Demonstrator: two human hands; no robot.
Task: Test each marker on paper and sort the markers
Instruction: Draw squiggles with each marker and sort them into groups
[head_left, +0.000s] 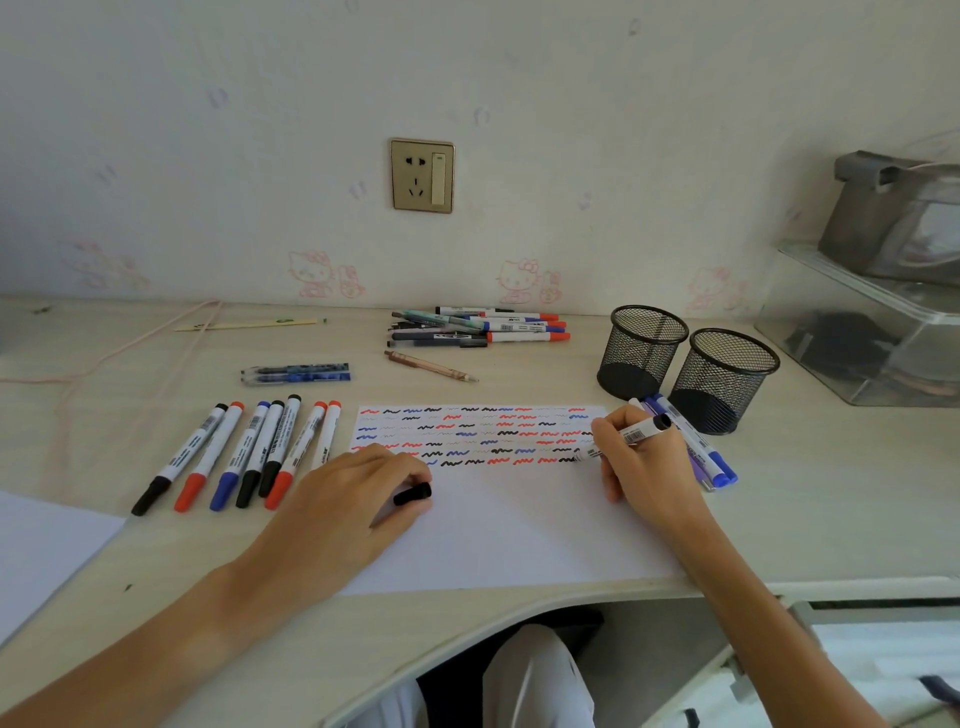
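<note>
Head view: right hand pinching a black-ended marker, tip down on the paper at the right end of the squiggle rows. Left hand resting on the paper's left edge, fingers curled round a black cap. Seven capped markers lined up left; blue markers just right, beside two mesh cups.

Soft even daylight, faint shadows — wide-angle bending at edges, slight blur.

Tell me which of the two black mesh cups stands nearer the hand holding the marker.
The right-hand black mesh cup: it stands closer to the desk's front edge, just beyond the right hand. The other cup sits farther back.
</note>
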